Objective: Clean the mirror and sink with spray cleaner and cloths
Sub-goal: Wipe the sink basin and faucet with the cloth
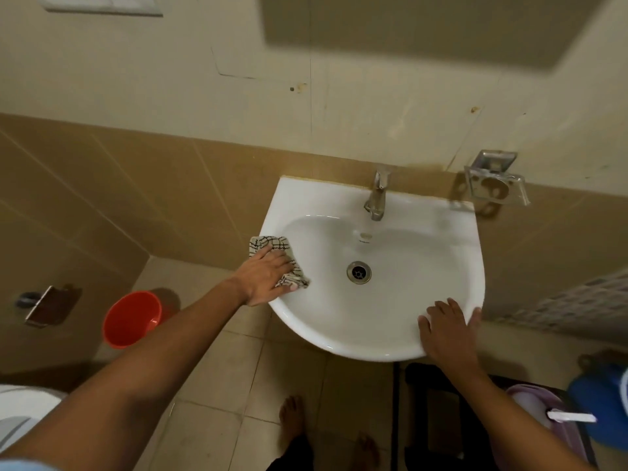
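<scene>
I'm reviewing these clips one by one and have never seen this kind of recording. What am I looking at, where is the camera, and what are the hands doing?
There is no machine here: a person wears one wide-angle camera on the head, looking down at their own arms and bare feet. Before them is a white ceramic wall-mounted sink with a metal tap and a round metal drain. The left hand presses a white cloth with dark checked lines against the sink's left rim; its fingers look mostly flat on it. The right hand rests open on the front right rim, holding nothing. On the floor to the left stands an orange plastic bucket. A clear soap holder hangs on the wall to the right.
</scene>
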Tool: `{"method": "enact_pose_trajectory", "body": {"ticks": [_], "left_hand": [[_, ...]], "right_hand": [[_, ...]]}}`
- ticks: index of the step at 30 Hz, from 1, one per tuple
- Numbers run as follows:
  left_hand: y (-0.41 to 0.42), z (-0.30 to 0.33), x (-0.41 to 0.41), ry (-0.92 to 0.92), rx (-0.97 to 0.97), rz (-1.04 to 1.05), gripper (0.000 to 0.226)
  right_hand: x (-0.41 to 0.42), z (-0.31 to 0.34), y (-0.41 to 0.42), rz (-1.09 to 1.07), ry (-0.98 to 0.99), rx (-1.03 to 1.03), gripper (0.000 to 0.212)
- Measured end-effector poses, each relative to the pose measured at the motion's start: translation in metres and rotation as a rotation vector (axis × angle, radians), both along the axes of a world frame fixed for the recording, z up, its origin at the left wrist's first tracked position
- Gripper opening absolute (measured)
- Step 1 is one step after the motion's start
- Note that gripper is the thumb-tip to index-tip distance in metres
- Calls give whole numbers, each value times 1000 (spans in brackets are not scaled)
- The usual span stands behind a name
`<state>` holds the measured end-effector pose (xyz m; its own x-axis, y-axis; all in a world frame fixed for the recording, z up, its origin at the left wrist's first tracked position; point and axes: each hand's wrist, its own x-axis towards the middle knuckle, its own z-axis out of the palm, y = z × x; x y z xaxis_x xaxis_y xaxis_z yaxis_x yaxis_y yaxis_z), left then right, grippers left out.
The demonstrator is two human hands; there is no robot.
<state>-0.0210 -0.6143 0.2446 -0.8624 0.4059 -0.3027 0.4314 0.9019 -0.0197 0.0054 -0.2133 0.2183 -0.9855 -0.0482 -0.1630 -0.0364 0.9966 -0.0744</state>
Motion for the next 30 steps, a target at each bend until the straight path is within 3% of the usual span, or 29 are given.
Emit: {"method": "enact_pose_trajectory", "body": {"ticks": [2, 6, 12, 22, 30], "left_hand": [[-2, 3, -22, -39, -99, -31, 114], [0, -4, -57, -44, -328, -118, 79], [9, -16, -73, -41, -440, -159, 76], [31, -2, -10, -229, -293, 46, 74], [116, 9, 50, -400, -57, 261, 74]], "right_hand": [[2, 0, 0, -5, 13, 4, 36], [2, 2, -3, -36, -14, 17, 34], [3, 3, -4, -30, -19, 44, 35], [4, 12, -2, 9, -53, 3, 38], [-5, 21, 27, 87, -39, -86, 43]]}}
